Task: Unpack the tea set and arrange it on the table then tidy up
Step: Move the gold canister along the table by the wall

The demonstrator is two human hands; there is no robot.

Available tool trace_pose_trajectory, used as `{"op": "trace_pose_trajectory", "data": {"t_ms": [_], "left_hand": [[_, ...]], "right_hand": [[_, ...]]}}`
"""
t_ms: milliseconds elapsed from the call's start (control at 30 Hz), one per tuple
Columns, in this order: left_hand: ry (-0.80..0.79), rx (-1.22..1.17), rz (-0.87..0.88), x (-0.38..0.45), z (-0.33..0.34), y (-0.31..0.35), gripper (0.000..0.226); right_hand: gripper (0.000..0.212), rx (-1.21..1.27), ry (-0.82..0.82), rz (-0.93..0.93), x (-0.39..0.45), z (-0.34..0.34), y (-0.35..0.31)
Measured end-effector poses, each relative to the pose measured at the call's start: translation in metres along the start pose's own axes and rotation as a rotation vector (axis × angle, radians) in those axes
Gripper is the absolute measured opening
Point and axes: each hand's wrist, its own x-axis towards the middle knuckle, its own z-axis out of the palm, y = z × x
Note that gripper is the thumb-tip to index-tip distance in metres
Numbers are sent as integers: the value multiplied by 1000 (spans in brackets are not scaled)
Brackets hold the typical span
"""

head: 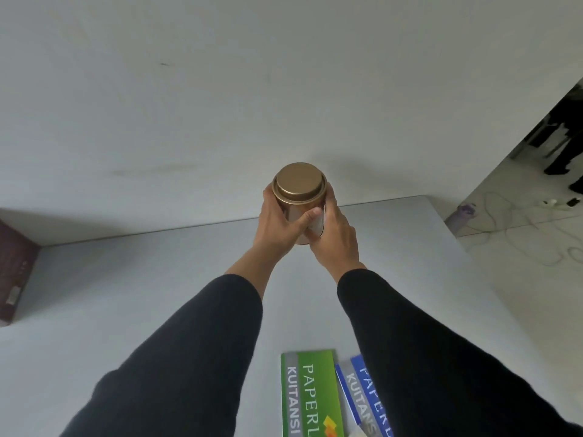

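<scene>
Both hands are wrapping around a round gold metal tin (299, 197) with a lid, the left hand (279, 220) and the right hand (332, 230) curling their fingers against its sides near the far edge of the pale grey table (126, 294). A green receipt pad (310, 395) and a blue receipt pad (362, 395) are lying just beside each other at the near edge, and a dark brown box (14, 275) is sitting at the left.

Tin (299, 197): gold, metallic sheen, plain lid, no pattern. Sleeves (195, 351): 2, solid black. Table (126, 294): pale grey, unpatterned. Wall (220, 89): off-white, faint dark smudges. Box (15, 272): dark maroon, small pale label. Booklet 1 (310, 395): green with grey band, white lettering, orange-yellow emblem. Booklet 2 (366, 395): blue with grey band, white lettering. Floor (520, 222): pale marbled tile.
</scene>
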Motion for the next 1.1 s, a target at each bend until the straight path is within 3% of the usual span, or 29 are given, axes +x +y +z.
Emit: {"op": "trace_pose_trajectory", "data": {"t_ms": [400,733,1000,1100], "left_hand": [[10,136,-66,41,55,-21,97],[-64,204,-130,41,59,-28,91],[-95,296,-315,33,56,-22,96],[-76,319,-361,25,47,-16,97]], "right_hand": [[83,211,-59,56,40,10,54],[83,215,-109,138,41,15,68],[76,127,-125,183,37,12,61],[83,78,-130,196,32,7,54]]}}
